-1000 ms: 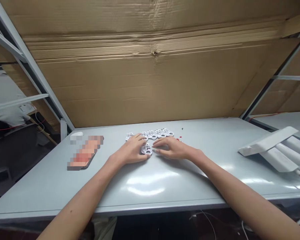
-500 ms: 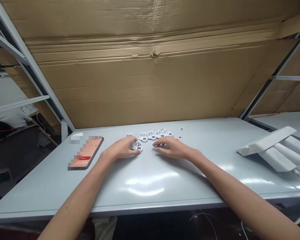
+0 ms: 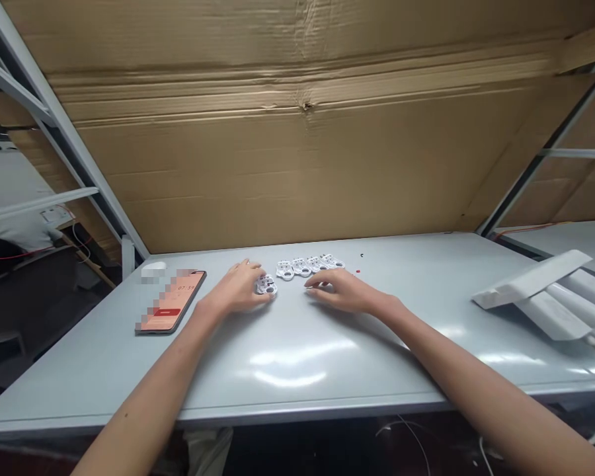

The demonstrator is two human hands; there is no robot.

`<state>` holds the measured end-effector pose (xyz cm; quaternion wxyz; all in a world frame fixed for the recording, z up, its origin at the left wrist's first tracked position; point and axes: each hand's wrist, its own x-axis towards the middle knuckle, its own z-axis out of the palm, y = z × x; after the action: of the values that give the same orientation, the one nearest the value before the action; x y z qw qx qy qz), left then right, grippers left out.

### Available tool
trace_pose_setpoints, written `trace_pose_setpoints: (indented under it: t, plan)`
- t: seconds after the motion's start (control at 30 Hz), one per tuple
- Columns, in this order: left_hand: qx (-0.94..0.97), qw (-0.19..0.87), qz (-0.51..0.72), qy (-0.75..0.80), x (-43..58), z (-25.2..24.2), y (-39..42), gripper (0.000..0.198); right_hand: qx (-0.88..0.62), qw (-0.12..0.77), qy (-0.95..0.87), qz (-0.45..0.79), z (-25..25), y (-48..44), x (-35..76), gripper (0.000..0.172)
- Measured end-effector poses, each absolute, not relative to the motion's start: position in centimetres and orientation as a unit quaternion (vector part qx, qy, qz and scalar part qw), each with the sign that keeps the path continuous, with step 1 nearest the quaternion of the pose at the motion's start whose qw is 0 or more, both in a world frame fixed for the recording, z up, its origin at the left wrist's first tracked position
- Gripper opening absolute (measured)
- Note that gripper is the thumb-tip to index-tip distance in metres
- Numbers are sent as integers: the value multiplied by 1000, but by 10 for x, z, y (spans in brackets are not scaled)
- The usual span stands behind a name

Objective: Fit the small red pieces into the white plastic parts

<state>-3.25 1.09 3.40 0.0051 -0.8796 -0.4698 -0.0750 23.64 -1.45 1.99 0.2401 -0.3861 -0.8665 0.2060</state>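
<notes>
A small white plastic part with a round hole (image 3: 267, 286) sits between the thumb and fingers of my left hand (image 3: 235, 289), which is closed around its left side just above or on the tabletop. My right hand (image 3: 344, 289) rests on the table to the right, its fingers bent and the thumb apart from them, with nothing visible between them. Beyond the hands lies a row of several similar white plastic parts (image 3: 301, 268), set side by side and slightly overlapping. My right hand's fingertips are close to the row's near side.
A smartphone (image 3: 172, 303) lies at the left, with a white object (image 3: 153, 270) behind it. White blocks with a cable (image 3: 545, 291) stand at the right. Tiny red and black bits (image 3: 358, 271) dot the grey table (image 3: 297, 370). Cardboard (image 3: 297, 178) walls off the back.
My left hand has shifted slightly left and away from me with the white part. A white part that showed behind it is now hidden. My right hand has barely moved.
</notes>
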Motion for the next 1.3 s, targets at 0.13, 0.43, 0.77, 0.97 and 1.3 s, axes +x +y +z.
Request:
trace_pose_setpoints:
  t: [0.13,0.43,0.77,0.97,1.3]
  plan:
    - [-878,16,-108,-466,-34,23,22,43,-383,262,-860,214,18,-13,237,20]
    - [-858,-41,-118,-498,-47,-1,46,60,-451,303,-824,163,16,-7,242,21]
    - [-846,-73,-76,-523,-42,-3,46,70,-652,318,-680,102,20,16,282,25]
    - [-847,-73,-74,-522,-42,-4,48,71,-667,221,-702,115,20,19,295,19]
    - [-850,-67,-97,-514,-39,-14,53,69,-690,127,-705,104,16,18,300,12]
